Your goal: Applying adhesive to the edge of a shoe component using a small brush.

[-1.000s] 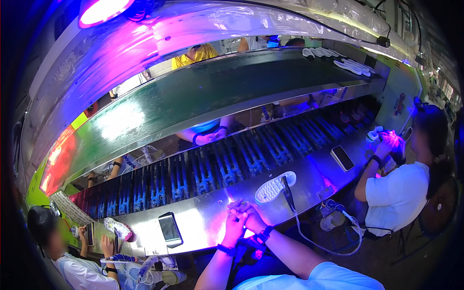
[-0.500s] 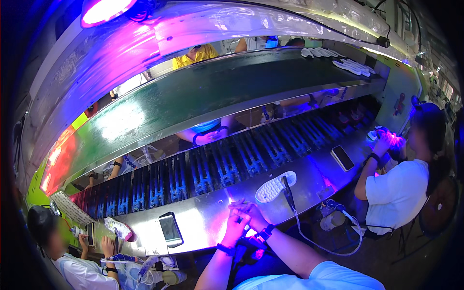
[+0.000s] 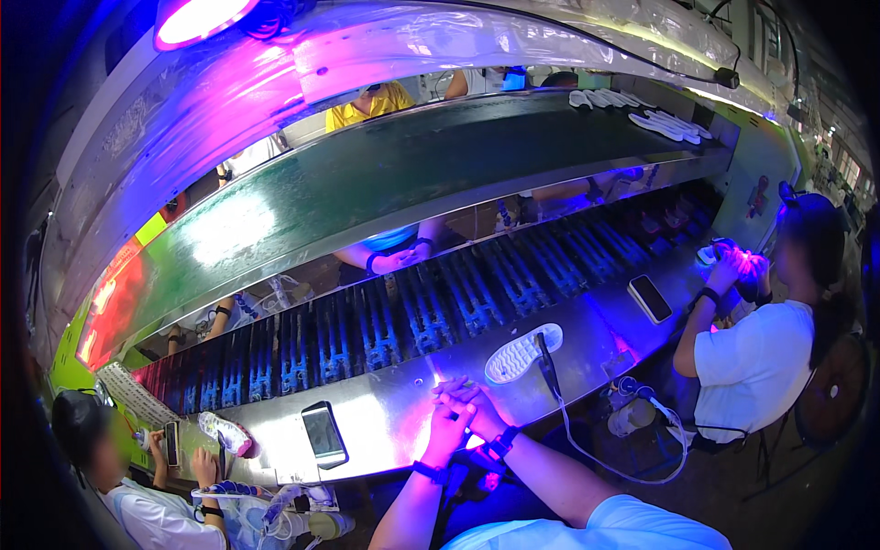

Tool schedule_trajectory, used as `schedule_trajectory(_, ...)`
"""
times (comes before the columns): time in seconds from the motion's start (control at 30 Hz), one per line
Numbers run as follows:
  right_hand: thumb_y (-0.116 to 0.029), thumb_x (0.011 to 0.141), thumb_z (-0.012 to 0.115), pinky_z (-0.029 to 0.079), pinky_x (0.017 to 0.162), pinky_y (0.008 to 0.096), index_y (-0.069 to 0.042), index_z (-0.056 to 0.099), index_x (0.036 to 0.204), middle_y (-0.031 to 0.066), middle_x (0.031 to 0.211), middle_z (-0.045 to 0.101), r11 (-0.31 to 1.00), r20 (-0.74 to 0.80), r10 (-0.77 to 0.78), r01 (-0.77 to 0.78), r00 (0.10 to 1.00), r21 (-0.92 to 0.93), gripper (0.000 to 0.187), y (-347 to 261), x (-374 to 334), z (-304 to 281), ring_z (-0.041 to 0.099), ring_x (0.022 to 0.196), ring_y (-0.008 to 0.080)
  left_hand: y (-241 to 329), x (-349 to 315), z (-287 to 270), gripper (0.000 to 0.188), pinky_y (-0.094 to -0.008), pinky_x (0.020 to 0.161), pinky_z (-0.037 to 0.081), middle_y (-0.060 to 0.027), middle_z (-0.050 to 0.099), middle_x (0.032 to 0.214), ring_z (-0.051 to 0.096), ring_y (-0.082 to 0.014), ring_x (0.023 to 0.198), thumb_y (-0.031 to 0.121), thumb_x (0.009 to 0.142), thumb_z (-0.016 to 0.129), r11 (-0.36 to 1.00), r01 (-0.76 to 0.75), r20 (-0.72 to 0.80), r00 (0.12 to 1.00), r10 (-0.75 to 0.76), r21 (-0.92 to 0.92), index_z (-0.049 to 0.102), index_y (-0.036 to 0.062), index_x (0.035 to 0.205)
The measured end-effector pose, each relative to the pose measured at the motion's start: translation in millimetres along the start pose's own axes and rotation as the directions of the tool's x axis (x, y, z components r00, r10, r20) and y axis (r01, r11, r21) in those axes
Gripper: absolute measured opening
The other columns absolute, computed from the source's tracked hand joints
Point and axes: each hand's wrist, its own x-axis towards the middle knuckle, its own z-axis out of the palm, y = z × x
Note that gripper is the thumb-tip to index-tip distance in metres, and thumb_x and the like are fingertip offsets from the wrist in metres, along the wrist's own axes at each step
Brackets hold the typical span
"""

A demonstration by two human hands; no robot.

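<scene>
My left hand (image 3: 444, 436) and my right hand (image 3: 478, 410) are clasped together over the near edge of the metal bench (image 3: 390, 390). Their fingers are folded around each other, and no object shows between them. Each wrist wears a dark band. Right of my hands lies a white shoe sole (image 3: 515, 358) with its patterned tread up. A black-handled brush (image 3: 547, 368) rests across the sole's right end, with a pale tube running from it down off the bench. On the left lies a phone (image 3: 324, 434), apart from my hands.
Behind the bench runs a slatted conveyor (image 3: 431, 316); above it, a green belt (image 3: 394, 174) carries several white soles (image 3: 665, 126). A second phone (image 3: 650, 300) lies at right. One co-worker (image 3: 756, 357) sits right, another (image 3: 156, 504) left beside a shoe (image 3: 225, 434). A lamp (image 3: 203, 20) hangs overhead.
My hands stay clasped over the bench edge, with a slight shift of the fingers. The slats of the lower conveyor have moved a little. The sole, brush and phones have not moved.
</scene>
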Motion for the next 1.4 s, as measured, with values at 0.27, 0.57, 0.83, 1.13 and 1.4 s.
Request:
schedule_trajectory(0.27, -0.043, 0.104, 0.061, 0.055, 0.094, 0.0306, -0.009, 0.071, 0.127, 0.005, 0.115, 0.076, 0.999, -0.016, -0.019, 0.019, 1.0, 0.025, 0.042, 10.7, -0.7, -5.2, 0.07, 0.108, 0.0144, 28.6, -5.8, 14.3, 0.024, -0.0403, 0.106, 0.046, -0.0147, 0.065, 0.131, 0.058, -0.0291, 0.126, 0.017, 0.095, 0.067, 0.991, 0.134, -0.12, 0.984, -0.135, -0.016, 0.073, 0.0013, 0.112)
schedule_trajectory(0.57, -0.038, 0.102, 0.066, 0.056, 0.089, 0.0303, -0.006, 0.075, 0.118, 0.0049, 0.109, 0.077, 0.997, -0.082, -0.018, 0.024, 0.996, 0.068, 0.037, -2.8, -0.5, -7.5, 0.071, 0.101, 0.0136, 46.6, -5.5, 12.3, 0.024, -0.0388, 0.097, 0.051, -0.018, 0.066, 0.126, 0.064, -0.0294, 0.113, 0.018, 0.098, 0.063, 0.945, -0.007, -0.104, 0.994, 0.044, 0.328, 0.071, -0.0015, 0.111)
schedule_trajectory(0.83, -0.035, 0.102, 0.066, 0.056, 0.086, 0.0312, -0.005, 0.079, 0.105, 0.0038, 0.097, 0.078, 0.993, -0.143, -0.041, 0.024, 0.989, -0.115, 0.033, -15.5, -2.2, -4.6, 0.071, 0.095, 0.0123, 49.6, -7.1, 11.5, 0.027, -0.0399, 0.088, 0.055, -0.0207, 0.065, 0.119, 0.065, -0.0303, 0.103, 0.021, 0.101, 0.06, 0.733, -0.156, -0.081, 0.958, 0.276, 0.662, 0.067, -0.003, 0.11)
schedule_trajectory(1.13, -0.036, 0.104, 0.063, 0.055, 0.088, 0.0303, -0.004, 0.078, 0.11, 0.0042, 0.104, 0.078, 0.955, -0.099, -0.148, 0.116, 0.984, -0.274, 0.036, -7.8, -1.8, -2.6, 0.071, 0.097, 0.0119, -3.2, -14.9, 4.6, 0.038, -0.0427, 0.092, 0.055, -0.0217, 0.063, 0.123, 0.064, -0.0336, 0.106, 0.029, 0.102, 0.06, 0.819, -0.056, -0.108, 0.984, 0.142, 0.571, 0.063, -0.0027, 0.123)
schedule_trajectory(1.4, -0.034, 0.105, 0.062, 0.056, 0.09, 0.0312, -0.004, 0.077, 0.111, 0.0047, 0.11, 0.077, 0.96, -0.086, -0.193, 0.17, 0.977, -0.224, 0.033, 3.5, 0.2, -2.5, 0.069, 0.105, 0.0137, -32.3, -17.6, 5.7, 0.046, -0.0433, 0.093, 0.054, -0.0215, 0.063, 0.122, 0.064, -0.0333, 0.107, 0.034, 0.102, 0.061, 0.899, -0.002, -0.13, 0.989, 0.065, 0.437, 0.058, -0.0017, 0.131)
